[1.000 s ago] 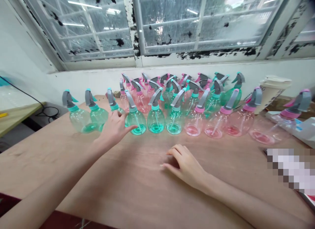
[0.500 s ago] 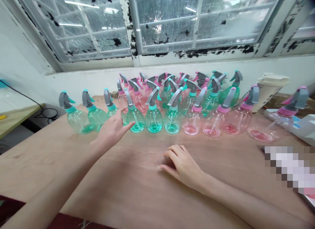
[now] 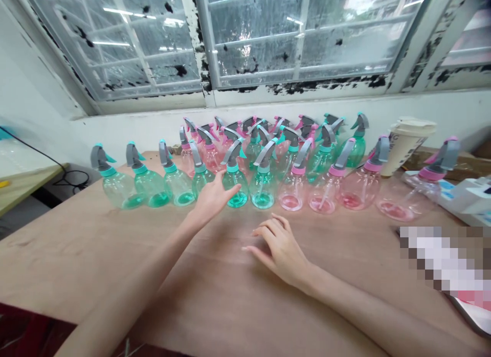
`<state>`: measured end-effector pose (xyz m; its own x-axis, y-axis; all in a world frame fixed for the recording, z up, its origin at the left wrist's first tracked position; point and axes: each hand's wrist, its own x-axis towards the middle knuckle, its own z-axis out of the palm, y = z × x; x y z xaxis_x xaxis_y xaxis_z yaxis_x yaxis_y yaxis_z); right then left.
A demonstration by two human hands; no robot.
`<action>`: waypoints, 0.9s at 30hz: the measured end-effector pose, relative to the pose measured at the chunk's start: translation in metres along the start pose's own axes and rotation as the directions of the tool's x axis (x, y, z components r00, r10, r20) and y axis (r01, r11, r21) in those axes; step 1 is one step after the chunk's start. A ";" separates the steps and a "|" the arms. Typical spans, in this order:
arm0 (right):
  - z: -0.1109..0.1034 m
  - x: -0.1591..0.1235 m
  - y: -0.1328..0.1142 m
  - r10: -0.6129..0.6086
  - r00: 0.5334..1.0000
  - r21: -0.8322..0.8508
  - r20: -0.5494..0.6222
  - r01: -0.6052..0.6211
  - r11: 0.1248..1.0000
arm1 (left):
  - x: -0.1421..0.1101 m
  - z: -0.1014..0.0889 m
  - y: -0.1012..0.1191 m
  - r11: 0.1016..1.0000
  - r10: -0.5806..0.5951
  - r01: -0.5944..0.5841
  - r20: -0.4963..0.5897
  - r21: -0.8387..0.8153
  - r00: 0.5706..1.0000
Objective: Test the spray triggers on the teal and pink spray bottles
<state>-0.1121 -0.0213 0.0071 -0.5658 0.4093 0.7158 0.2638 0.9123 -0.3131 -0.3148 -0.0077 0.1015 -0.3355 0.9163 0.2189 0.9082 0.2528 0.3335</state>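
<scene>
A front row of clear spray bottles crosses the table, green ones on the left and pink ones on the right. My left hand (image 3: pixel 213 197) is in front of a green spray bottle (image 3: pixel 201 179) and partly covers it. Its thumb and index finger are spread, with nothing held; whether it touches the bottle I cannot tell. Just right of it stands another green spray bottle (image 3: pixel 235 189). My right hand (image 3: pixel 282 249) hovers low over or rests on the table, its fingers loosely bent and apart, holding nothing. Beyond it is a pink spray bottle (image 3: pixel 293 191).
More spray bottles stand behind the front row, against the wall under the window. A white paper cup (image 3: pixel 407 142) and a white box-like object (image 3: pixel 470 196) are at the right. A blurred-out flat object (image 3: pixel 441 260) lies on the table (image 3: pixel 215 306) at right.
My left hand has moved right along the front row, from the third and fourth green bottles toward the fourth and fifth. My right hand has shifted only slightly. The view has turned a little.
</scene>
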 end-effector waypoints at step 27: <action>-0.060 0.046 -0.014 0.495 0.867 0.470 -0.064 -0.411 0.781 | -0.115 0.012 0.075 0.913 0.338 -0.349 0.089 0.212 0.937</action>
<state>-0.0952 -0.0163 0.0814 -0.3096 0.8051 0.5058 0.0718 0.5503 -0.8319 -0.2054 -0.0900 0.0902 0.0150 0.9716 0.2363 0.9992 -0.0236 0.0337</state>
